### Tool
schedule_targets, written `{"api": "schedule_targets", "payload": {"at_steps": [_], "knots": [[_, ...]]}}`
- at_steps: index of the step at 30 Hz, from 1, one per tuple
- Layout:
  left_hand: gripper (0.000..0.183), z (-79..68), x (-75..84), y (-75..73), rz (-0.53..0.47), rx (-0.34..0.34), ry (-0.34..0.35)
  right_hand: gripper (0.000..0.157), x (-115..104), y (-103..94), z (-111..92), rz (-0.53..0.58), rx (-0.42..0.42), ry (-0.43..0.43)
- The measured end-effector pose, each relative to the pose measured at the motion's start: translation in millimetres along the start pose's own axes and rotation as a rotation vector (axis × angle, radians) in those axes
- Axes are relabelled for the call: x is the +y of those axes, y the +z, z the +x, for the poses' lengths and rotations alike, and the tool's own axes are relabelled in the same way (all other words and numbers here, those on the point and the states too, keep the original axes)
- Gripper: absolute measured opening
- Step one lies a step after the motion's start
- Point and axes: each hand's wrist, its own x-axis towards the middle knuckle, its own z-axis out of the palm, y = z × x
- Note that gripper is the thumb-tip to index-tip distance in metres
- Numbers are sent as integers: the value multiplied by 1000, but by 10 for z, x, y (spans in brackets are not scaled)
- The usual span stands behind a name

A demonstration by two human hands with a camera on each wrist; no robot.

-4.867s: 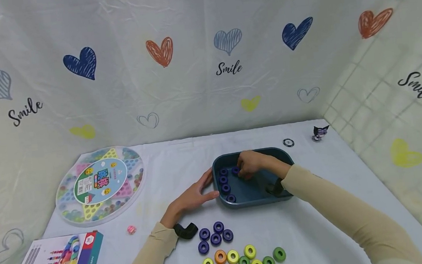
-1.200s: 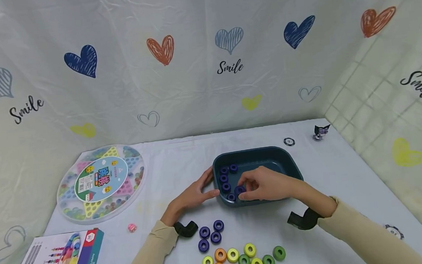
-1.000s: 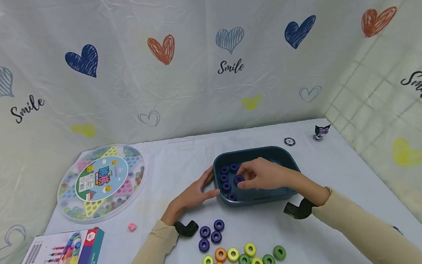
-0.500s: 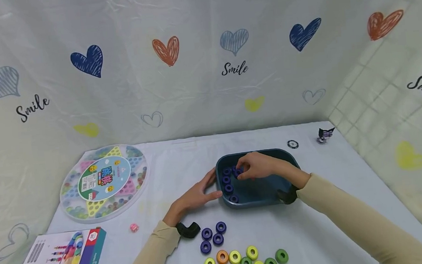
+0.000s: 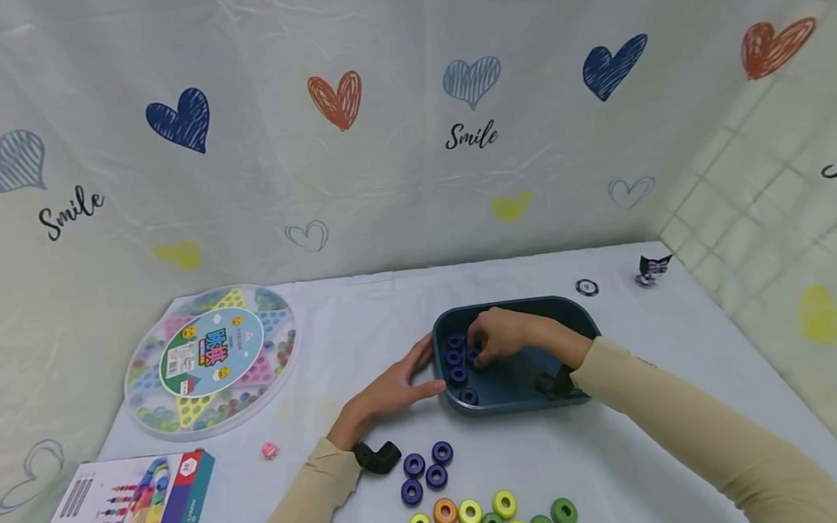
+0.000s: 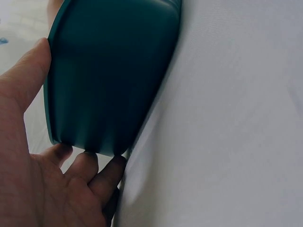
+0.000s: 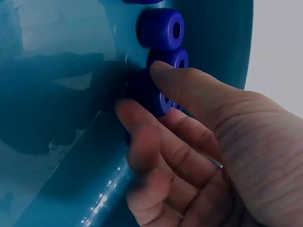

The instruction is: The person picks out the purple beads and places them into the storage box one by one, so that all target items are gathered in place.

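Observation:
A dark teal bin (image 5: 528,405) stands in the middle of the table, with several purple beads (image 5: 458,374) lined along its left wall. My left hand (image 5: 395,388) rests against the bin's left end, thumb and fingers spread; in the left wrist view its fingertips touch the outer wall (image 6: 104,85). Inside the bin, my right hand (image 5: 503,333) pinches a purple bead (image 7: 147,92) between thumb and index finger. That bead sits close beside the row, partly covering another bead (image 7: 182,57). Whether it touches the bin's floor I cannot tell.
Several purple beads (image 5: 436,477) lie in front of the bin. Nearer are orange (image 5: 445,512), yellow (image 5: 504,504) and green beads (image 5: 563,513). A round game board (image 5: 211,363) and a box (image 5: 112,521) lie left. A small figure (image 5: 652,270) stands back right.
A purple bead from the table group has gone into the bin with my right hand. The right hand moved from the bin's near side toward its back left. My left hand keeps its place.

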Motion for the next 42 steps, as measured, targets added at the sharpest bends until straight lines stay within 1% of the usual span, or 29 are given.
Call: {"api": "schedule_targets", "payload": {"at_steps": [4,8,15,21,26,30,33,38,42], "knots": [[82,4,11,1,-5,-1,7,30,-6,-3,-5,-25,16,-11],[82,0,34,-5,-18,-12,21,28,-13,-5,-10,-26,27,-30],[80,-114,370,-105,11,-49,1,25,-26,-1,-8,-31,44,-91],[80,-118,369,-102,8,-52,-6,20,-22,8,-11,-30,72,-116],[81,-98,339,-98,8,-53,-2,17,-4,13,-4,-38,93,-125],[81,-44,174,-51,1,-40,4,16,2,7,-10,-54,101,-131],[81,-5,36,-10,1,-25,5,17,-1,-1,-22,-64,108,-119],[82,7,-19,4,0,-5,13,18,4,-3,-29,-70,113,-86],[83,11,-39,5,4,-3,12,18,-26,-9,-57,-77,119,-80]]}}
